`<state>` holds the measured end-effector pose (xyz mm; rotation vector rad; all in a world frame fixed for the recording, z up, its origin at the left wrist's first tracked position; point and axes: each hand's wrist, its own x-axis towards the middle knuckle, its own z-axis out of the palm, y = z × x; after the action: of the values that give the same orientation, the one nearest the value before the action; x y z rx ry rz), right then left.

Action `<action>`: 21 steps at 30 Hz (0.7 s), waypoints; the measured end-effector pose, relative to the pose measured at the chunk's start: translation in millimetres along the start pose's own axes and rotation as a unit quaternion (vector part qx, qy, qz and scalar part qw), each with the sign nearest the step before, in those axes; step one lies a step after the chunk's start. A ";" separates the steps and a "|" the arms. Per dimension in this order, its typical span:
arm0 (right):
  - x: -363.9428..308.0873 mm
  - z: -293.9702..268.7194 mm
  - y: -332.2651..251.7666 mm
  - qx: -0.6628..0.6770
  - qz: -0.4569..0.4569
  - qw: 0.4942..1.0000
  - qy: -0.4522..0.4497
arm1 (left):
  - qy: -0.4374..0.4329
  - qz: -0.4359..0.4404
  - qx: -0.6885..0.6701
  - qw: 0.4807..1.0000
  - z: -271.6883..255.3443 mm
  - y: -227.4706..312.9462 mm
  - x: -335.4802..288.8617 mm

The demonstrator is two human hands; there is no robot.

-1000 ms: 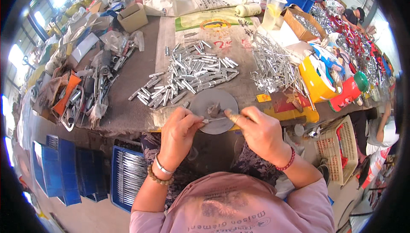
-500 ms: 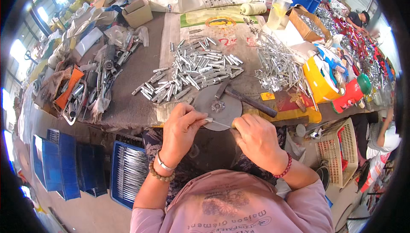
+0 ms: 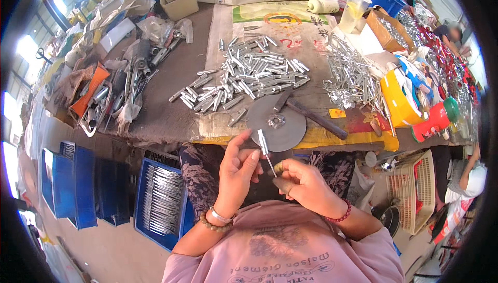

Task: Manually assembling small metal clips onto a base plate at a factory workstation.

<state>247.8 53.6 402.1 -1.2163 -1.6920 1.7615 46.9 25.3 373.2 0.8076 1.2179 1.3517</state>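
My right hand [image 3: 306,182] pinches the lower end of a thin metal rod [image 3: 271,164]. A silver metal sleeve [image 3: 262,142] sits on the rod's upper end, so the piece stands tilted, sleeve up. My left hand [image 3: 239,169] is just left of it with fingers apart; I see no grip on the piece. Beyond the hands lies a dark grey round disc [image 3: 291,137] with a hole fitting in its middle. A hammer [image 3: 317,118] with a dark handle rests across the disc's right side. Behind the disc spreads a pile of silver metal sleeves [image 3: 259,75].
Thin rods [image 3: 353,72] are heaped on the right, near a yellow container [image 3: 400,98] and a red jar [image 3: 433,122]. Tools and an orange-handled piece [image 3: 91,90] crowd the left. A blue crate [image 3: 185,210] of metal parts stands below the table edge. Other people work at far right.
My left hand has let go of the sleeve and its fingers have spread. The rod has swung from nearly level to steep, sleeve upward, with both hands drawn closer to my body.
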 end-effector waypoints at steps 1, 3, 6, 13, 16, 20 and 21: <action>1.1 3.4 0.9 -0.032 -0.013 0.999 0.001 | 0.013 -0.005 -0.022 1.000 -0.9 2.5 -2.5; 3.2 12.9 2.6 -0.065 -0.028 0.997 -0.016 | 0.025 0.004 -0.036 0.999 -6.8 3.7 -5.7; 2.9 23.9 0.7 -0.108 -0.083 0.990 -0.021 | 0.052 0.005 -0.049 0.997 -13.2 6.0 -10.1; 28.3 -12.6 13.2 -0.009 -0.175 0.978 0.111 | 0.213 0.104 -0.047 0.970 -108.6 -3.9 -28.7; 38.1 -30.2 6.1 0.004 -0.141 0.979 0.145 | 0.348 0.077 -0.033 0.934 -183.7 -35.3 -52.0; 43.4 -29.9 12.0 0.017 -0.142 0.980 0.142 | 0.480 -0.058 0.019 0.875 -279.5 -85.0 -82.2; 44.2 -28.5 11.0 0.004 -0.146 0.979 0.142 | 0.504 -0.064 0.023 0.861 -310.3 -109.3 -90.6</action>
<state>249.9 103.3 381.7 -1.0899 -1.5988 1.3512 -201.3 -142.1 209.4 -0.0408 2.0567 1.6852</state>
